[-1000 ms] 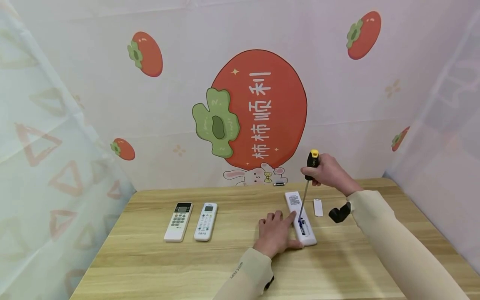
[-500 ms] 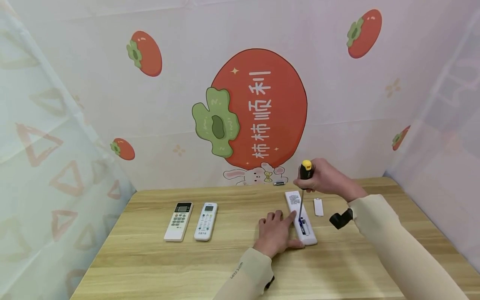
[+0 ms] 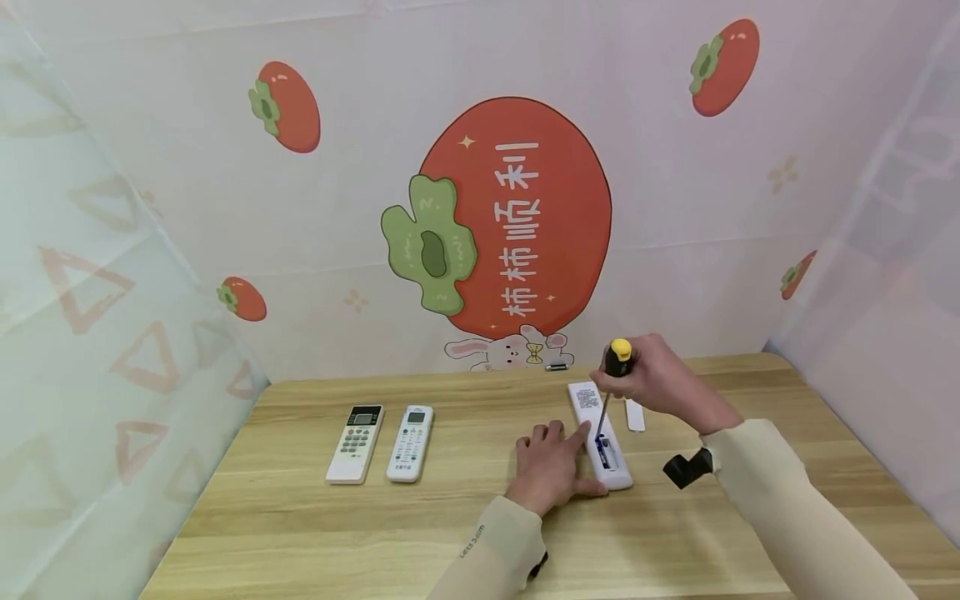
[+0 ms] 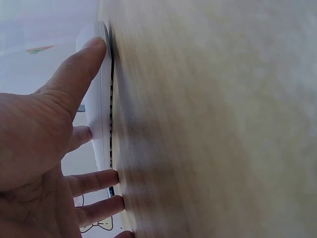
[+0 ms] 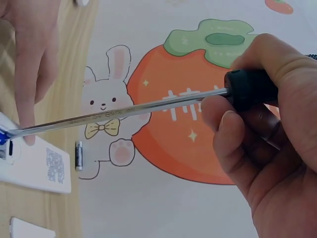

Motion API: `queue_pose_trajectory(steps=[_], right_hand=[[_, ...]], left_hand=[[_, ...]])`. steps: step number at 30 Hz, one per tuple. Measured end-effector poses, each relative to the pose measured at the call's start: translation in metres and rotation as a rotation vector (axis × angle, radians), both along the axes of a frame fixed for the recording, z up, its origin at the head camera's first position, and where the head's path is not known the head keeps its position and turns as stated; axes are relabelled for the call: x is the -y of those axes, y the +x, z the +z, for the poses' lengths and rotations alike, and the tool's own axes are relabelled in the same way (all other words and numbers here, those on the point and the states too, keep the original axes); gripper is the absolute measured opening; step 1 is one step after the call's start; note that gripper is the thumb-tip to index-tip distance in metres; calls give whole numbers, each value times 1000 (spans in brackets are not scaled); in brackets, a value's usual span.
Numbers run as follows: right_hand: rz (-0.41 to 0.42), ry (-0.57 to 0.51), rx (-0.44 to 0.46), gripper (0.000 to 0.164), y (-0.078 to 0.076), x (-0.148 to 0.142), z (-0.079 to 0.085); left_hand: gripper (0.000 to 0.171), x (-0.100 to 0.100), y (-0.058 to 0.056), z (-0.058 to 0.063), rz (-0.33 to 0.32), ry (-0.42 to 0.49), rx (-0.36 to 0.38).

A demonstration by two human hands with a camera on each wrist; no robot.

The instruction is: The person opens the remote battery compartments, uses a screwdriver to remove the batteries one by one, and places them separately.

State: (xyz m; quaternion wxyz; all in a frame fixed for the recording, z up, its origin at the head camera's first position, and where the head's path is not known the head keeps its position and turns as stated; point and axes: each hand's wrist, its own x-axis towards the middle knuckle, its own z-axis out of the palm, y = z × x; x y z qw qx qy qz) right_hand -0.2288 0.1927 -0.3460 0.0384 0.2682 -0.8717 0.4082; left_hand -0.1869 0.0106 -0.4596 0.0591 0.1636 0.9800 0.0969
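Observation:
A white remote control [image 3: 587,398] lies back side up on the wooden table, its battery compartment [image 3: 606,457] uncovered and a blue-wrapped battery visible in it. My left hand [image 3: 551,468] rests beside it with fingers spread and fairly straight. Its thumb [image 4: 81,64] and index finger touch the remote's edge; the other fingertips rest on the table. In my right hand [image 3: 660,375] I grip a screwdriver [image 3: 619,358] by its black handle with a yellow end. The metal shaft [image 5: 124,113] slants down, its tip at the blue-wrapped battery at the compartment's upper end.
A small white battery cover [image 3: 635,417] lies right of the remote. Near the back wall is a dark battery [image 3: 557,367]. Two more remotes, one with a black top [image 3: 356,446] and one all white [image 3: 410,446], lie face up on the left. Printed cloth walls surround the table.
My right hand has come lower with the screwdriver, whose handle tilted left, then slightly back right. The tip stays at the compartment. My left hand and the remote have stayed in place.

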Motion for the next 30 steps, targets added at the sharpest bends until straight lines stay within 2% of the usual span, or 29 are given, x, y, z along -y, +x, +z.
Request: queue_pose_trajectory(steps=[6, 13, 19, 30], right_hand=[[-35, -51, -70, 15, 4, -9, -7], [-36, -56, -170, 20, 13, -20, -12], [-68, -121, -199, 21, 15, -25, -17], [70, -106, -451, 37, 32, -30, -29]], left_hand=[[95, -1, -1, -2, -3, -6, -2], [95, -2, -1, -4, -2, 3, -5], [95, -2, -1, -2, 5, 18, 3], [96, -2, -2, -2, 10, 22, 22]])
